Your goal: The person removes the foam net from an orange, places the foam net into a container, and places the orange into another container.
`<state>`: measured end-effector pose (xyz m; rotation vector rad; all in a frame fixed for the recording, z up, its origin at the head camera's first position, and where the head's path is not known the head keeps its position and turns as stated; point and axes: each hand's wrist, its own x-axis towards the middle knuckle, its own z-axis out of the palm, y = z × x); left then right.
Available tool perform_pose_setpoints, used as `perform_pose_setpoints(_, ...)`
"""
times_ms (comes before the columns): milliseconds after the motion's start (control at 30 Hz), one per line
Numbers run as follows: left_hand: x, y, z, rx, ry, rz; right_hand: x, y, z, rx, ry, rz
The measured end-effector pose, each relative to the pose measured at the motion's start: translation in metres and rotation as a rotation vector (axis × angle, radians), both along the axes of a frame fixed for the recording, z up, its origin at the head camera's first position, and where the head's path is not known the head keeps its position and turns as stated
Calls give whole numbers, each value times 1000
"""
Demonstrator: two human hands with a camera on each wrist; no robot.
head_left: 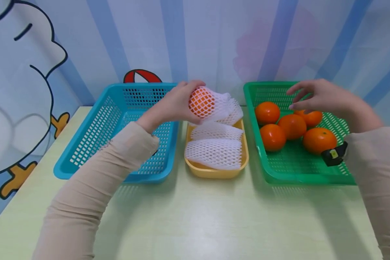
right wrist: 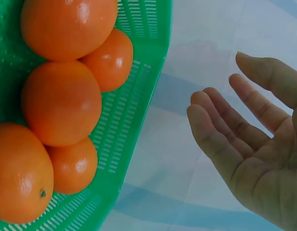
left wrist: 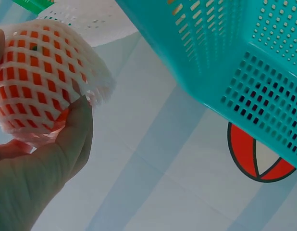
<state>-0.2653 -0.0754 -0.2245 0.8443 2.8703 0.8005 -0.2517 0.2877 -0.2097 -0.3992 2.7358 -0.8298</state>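
Note:
My left hand (head_left: 178, 103) grips an orange (head_left: 201, 102) covered by a white foam net sleeve (head_left: 218, 104), held above the back of the yellow basket. In the left wrist view the foam mesh wraps the orange (left wrist: 35, 79), with thumb and fingers around it. More white foam net sleeves (head_left: 214, 153) lie in the yellow basket (head_left: 216, 173). Over the green basket (head_left: 266, 169) hovers my right hand (head_left: 325, 95), its fingers loosely bent and holding nothing. Beneath it sit several bare oranges (head_left: 292, 126), apart from the fingers in the right wrist view.
A blue basket (head_left: 113, 86) stands on the left of the table (head_left: 195, 216), under my left forearm. A striped curtain with cartoon figures (head_left: 204, 39) hangs right behind the baskets. A small black device (head_left: 334, 154) is at my right wrist.

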Motion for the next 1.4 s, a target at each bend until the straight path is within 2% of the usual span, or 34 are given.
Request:
perform_pose_setpoints(367,1,10,-2,35,-12,4,2,-22,2,-33,67,22)
perform_pose_setpoints(500,0,13,-3,41,-14,5,4,-30,3,-50,118,3)
perform_pose_setpoints(667,1,17,-4,42,-14,4,5,-44,1,-189,185,-81)
perform_pose_setpoints(800,1,21,-4,54,-17,-2,5,-54,0,-289,215,-107)
perform_pose_setpoints(967,0,24,-3,74,-18,-2,4,-69,-3,-354,227,-69)
perform_pose_setpoints(1200,-2,28,-3,89,-10,9,1,-87,-10,-360,191,-10)
perform_pose_setpoints(1400,-3,31,-4,98,-18,14,1,-98,-14,-392,209,0)
